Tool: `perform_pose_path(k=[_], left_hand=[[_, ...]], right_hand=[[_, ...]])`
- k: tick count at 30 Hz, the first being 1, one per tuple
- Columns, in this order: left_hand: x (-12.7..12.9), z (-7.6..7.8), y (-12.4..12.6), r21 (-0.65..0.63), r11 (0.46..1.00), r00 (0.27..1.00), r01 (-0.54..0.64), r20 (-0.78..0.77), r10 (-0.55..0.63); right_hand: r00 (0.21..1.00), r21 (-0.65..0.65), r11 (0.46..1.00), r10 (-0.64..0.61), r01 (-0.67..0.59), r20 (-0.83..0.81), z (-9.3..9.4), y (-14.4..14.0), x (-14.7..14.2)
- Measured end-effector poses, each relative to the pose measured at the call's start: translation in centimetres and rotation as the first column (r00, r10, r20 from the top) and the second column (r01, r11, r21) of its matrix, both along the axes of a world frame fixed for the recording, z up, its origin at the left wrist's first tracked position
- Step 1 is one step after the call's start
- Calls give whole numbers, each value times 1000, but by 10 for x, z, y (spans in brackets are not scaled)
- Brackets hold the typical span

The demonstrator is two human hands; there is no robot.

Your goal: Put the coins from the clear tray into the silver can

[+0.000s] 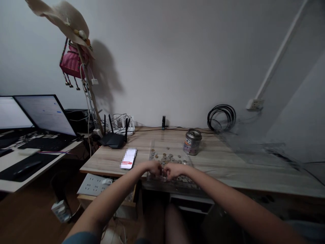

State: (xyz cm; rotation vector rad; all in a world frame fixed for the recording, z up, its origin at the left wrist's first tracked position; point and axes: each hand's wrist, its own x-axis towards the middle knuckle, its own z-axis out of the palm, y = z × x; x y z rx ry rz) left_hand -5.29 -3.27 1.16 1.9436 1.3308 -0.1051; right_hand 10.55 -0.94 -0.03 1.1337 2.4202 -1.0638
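Observation:
Many loose coins (170,157) lie spread on a clear plastic sheet (157,144) near the front edge of the wooden desk. Over the near part of the coins, my left hand (154,168) is closed, its fingers curled and pointing down. My right hand (175,170) is beside it, almost touching, with the fingers curled inward as well. Whatever the fingertips hold is too small and dark to make out. Behind the coins, to the right, a round printed tin (192,142) stands upright with its metal lid on top.
A lit phone (128,158) lies left of the coins, with a black router (113,139) behind it. Coiled black cable (221,117) leans against the wall, and a clear plastic bag (256,149) lies at right. An open drawer with a power strip (93,184) sticks out below.

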Motion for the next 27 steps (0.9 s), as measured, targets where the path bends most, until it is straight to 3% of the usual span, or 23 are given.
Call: perform_pose_path(k=[14,20,24,27], left_hand=[[2,-15,-1,-48,996,993,-69,90,73],[1,-8,-4,-4,997,995,-78,55,78],[-1,-9,-7,53,994,992,-97,86,93],[-2,-13,-2,54,977,962,-206,196,192]], right_hand=[[991,-116,990,-96,85,-97,3,-4,-6],[1000,-226,974,-9,9,-1,-2,13,-3],[998,-170,984,57,-51,30,-3,14,-2],[998,-110,992,55,-56,-10,-3,10,-1]])
